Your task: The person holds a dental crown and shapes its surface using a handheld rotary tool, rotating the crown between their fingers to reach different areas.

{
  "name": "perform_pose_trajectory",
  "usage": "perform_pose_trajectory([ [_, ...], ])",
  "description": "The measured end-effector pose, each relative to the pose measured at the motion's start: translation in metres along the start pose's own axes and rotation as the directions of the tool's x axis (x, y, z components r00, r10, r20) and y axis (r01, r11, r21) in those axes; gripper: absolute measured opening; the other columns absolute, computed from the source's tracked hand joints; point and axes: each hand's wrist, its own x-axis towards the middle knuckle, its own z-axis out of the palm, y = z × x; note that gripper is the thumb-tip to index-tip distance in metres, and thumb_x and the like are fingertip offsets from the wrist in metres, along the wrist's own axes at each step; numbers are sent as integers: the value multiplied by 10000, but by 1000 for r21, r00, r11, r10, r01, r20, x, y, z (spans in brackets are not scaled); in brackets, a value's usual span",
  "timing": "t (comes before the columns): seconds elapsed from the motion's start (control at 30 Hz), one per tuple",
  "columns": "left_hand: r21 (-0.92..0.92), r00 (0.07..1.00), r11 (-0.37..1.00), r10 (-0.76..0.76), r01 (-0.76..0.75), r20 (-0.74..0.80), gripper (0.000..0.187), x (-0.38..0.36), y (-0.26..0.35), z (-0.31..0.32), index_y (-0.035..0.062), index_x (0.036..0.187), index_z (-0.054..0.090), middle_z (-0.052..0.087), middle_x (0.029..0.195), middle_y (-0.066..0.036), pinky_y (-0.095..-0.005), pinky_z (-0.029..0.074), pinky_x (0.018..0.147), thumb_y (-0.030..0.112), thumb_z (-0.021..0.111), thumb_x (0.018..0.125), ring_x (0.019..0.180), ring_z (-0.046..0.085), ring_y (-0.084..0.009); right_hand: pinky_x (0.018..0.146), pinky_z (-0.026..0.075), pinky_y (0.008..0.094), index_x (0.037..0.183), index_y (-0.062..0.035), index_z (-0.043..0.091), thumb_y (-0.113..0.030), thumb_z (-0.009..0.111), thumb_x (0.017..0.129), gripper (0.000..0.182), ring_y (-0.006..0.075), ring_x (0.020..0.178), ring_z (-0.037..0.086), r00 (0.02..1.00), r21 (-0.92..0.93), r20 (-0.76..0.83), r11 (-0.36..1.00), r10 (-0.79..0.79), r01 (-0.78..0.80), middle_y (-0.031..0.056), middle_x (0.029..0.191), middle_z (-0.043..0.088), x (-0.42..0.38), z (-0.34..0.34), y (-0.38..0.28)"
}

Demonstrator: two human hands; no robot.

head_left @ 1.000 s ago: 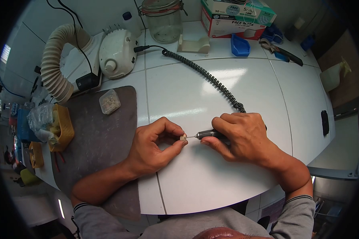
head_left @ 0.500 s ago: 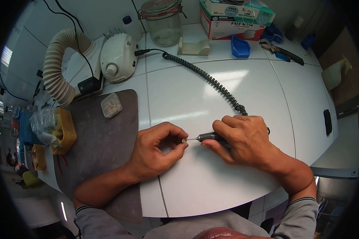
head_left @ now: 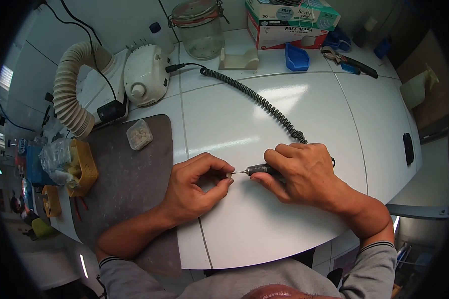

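My left hand pinches a small off-white piece between thumb and fingertips. Fingers cover most of it, so its exact kind cannot be made out. In my right hand is a dark rotary handpiece, held level and pointing left. Its thin metal bit reaches the piece at my left fingertips; whether they touch is too small to tell. A coiled black cord runs from the handpiece area back to a white motor control box with a round knob.
A brown mat lies on the left, bearing a clear tub of small pale pieces. Beside it stands a yellow basket. Along the back are a ribbed hose, glass jar, mask boxes, blue tray and pliers-like tool.
The view has shifted slightly. Both hands keep nearly the same pose and grip, and the pale piece now shows a little less between my left fingertips.
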Motion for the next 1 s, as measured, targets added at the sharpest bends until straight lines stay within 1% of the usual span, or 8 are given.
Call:
perform_pose_trajectory([
  [0.33, -14, 1000, 1000, 15, -15, 1, 203, 0, -3, 0, -33, 1082, 760, 772, 1037, -96, -279, 612, 847, -59, 818, 889, 949, 763, -144, 454, 474, 356, 866, -116, 716, -547, 707, 1051, 470, 205, 560, 685, 1000, 2, 12, 1000, 8, -8, 34, 696, 669, 0, 0, 1],
  [0.53, 3, 1000, 1000, 17, -17, 5, 208, 0, 0, 0, -25, 1076, 771, 778, 1038, -101, -282, 610, 843, -58, 827, 878, 938, 767, -148, 458, 477, 357, 870, -114, 721, -551, 710, 1048, 472, 211, 563, 691, 1000, 18, -12, 1000, -16, 16, 39, 703, 677, -1, 2, 1],
  [0.63, 14, 1000, 1000, 19, -19, 1, 209, 1, 0, -1, -21, 1074, 776, 782, 1032, -104, -285, 609, 838, -54, 830, 876, 931, 769, -152, 459, 481, 357, 872, -115, 722, -551, 713, 1045, 470, 212, 570, 699, 1000, 2, 14, 1000, -10, 10, 42, 711, 687, 0, 0, 1],
  [0.83, 19, 1000, 1000, 18, -18, 2, 206, 1, 2, -1, -18, 1074, 783, 785, 1027, -108, -289, 606, 836, -45, 831, 875, 932, 774, -160, 460, 486, 358, 880, -116, 725, -551, 710, 1046, 466, 214, 578, 708, 1000, 10, -4, 1000, -16, 16, 43, 714, 691, 0, 0, 1],
  [1.0, 8, 1000, 1000, 6, -6, 6, 205, 1, 2, -1, -26, 1082, 772, 782, 1041, -112, -288, 611, 850, -56, 821, 885, 945, 774, -159, 460, 485, 356, 891, -113, 731, -549, 705, 1051, 465, 212, 577, 708, 1000, 6, 23, 1000, 4, -5, 44, 713, 691, 0, -1, 0],
])
